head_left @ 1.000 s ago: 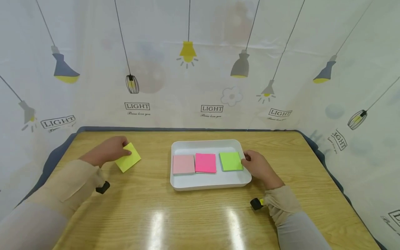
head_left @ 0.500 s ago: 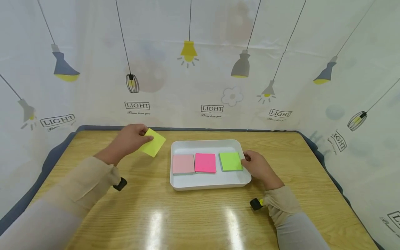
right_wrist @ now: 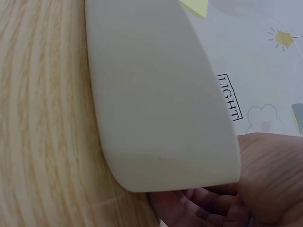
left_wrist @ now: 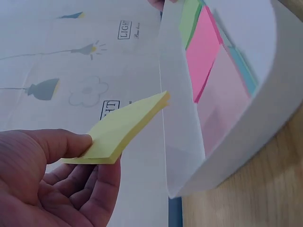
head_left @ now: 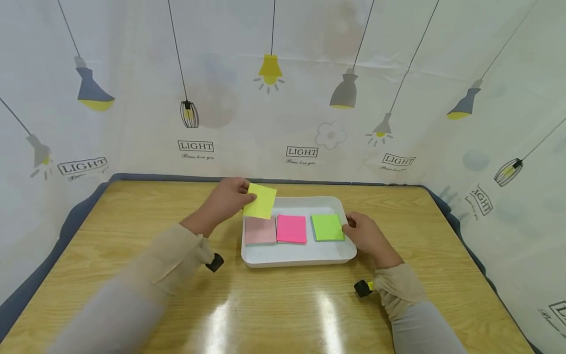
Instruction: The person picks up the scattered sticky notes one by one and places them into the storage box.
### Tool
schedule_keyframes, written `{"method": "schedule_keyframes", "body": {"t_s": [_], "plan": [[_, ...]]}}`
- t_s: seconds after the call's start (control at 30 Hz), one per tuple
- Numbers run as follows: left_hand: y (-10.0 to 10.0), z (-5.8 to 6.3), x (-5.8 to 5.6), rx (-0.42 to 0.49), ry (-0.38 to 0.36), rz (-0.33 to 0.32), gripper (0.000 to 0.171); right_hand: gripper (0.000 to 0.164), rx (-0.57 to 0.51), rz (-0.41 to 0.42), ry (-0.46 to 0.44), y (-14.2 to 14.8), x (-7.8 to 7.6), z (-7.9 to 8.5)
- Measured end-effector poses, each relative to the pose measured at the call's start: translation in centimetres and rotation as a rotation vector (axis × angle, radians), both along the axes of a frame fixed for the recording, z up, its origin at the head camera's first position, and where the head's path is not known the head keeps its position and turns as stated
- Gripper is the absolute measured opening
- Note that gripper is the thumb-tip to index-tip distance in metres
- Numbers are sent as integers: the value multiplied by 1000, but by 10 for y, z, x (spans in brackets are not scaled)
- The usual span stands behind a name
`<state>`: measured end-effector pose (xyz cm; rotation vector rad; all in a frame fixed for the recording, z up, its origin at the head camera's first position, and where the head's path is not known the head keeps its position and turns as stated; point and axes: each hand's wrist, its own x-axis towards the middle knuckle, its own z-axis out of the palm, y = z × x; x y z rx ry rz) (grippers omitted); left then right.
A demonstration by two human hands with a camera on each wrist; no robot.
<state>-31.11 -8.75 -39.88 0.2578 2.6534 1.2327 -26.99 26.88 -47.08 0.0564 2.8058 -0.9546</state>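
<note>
My left hand (head_left: pixel 224 200) pinches a pad of yellow sticky notes (head_left: pixel 262 200) between thumb and fingers. In the head view the pad overlaps the back left of a white tray (head_left: pixel 300 257); the left wrist view shows it raised beside the tray wall, its thickness visible. Inside the tray lie a pale pink pad (head_left: pixel 260 231), a bright pink pad (head_left: pixel 292 229) and a lime green pad (head_left: pixel 327 227) in a row. My right hand (head_left: pixel 369 237) holds the tray's right end at the rim. In the right wrist view its curled fingers (right_wrist: pixel 170 205) are partly hidden behind the tray.
The tray stands on a wooden table (head_left: pixel 283 305) with glare spots near the front. A pale curtain (head_left: pixel 247 123) printed with lamps surrounds the table's back and sides. Teal sheets (left_wrist: pixel 246 71) show beneath the pink pads.
My left hand has carried the yellow sticky notes from the table's left side rightward to the tray's back left. The right hand stays at the tray's right end.
</note>
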Motion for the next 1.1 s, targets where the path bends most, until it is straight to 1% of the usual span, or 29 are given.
{"method": "schedule_keyframes", "body": {"t_s": [0.17, 0.23, 0.3, 0.4, 0.47, 0.53, 0.7, 0.8, 1.0, 1.1], "plan": [[28, -8, 3, 130, -61, -3, 24, 33, -1, -1, -3, 0, 1, 2], [39, -13, 4, 164, -81, 3, 20, 32, -2, -2, -2, -1, 1, 2], [50, -17, 6, 206, -105, 7, 19, 32, -5, -6, -1, -1, 0, 1], [65, -24, 7, 293, -134, 5, 18, 32, -6, -8, -2, -1, -1, 1], [73, -29, 7, 351, -159, 5, 18, 33, -6, -11, -2, -1, -1, 1], [81, -33, 6, 385, -186, 18, 19, 34, -4, -11, -2, -1, -1, 2], [98, -41, 5, 403, -271, 77, 20, 35, -3, -13, -8, 0, -2, 2], [106, -46, 5, 403, -313, 99, 21, 35, 0, -15, -16, 0, -2, 2], [121, -53, 7, 465, -360, 85, 20, 36, -5, -16, -26, 0, -1, 3], [126, -54, 7, 473, -370, 82, 17, 36, -5, -17, -29, 0, 0, 3]]}}
